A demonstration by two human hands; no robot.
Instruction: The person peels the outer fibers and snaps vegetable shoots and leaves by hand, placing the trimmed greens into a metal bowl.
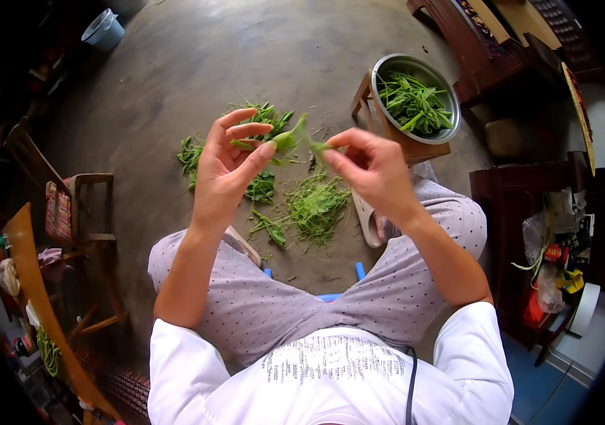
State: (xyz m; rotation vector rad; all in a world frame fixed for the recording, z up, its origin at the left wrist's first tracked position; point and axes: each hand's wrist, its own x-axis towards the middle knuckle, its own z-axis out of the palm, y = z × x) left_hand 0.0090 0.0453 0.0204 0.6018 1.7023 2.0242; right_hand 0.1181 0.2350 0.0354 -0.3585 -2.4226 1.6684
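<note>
Head view, we list: one pale-green, pointed leafy piece [285,142] between our hands, above the grey floor [175,78]; left hand [228,156], thumb pinching it, upper fingers spread; right hand [373,164], fingertips pinching a blurred green strip [320,147].

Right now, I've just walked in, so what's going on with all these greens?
A seated person has both hands busy above the floor. The left hand holds a leafy piece, and the right hand pinches a green bit beside it; blur hides whether they're joined. A stringy heap and some leafy bunches lie below, and a metal bowl of greens sits on a wooden stool to the right.
</note>
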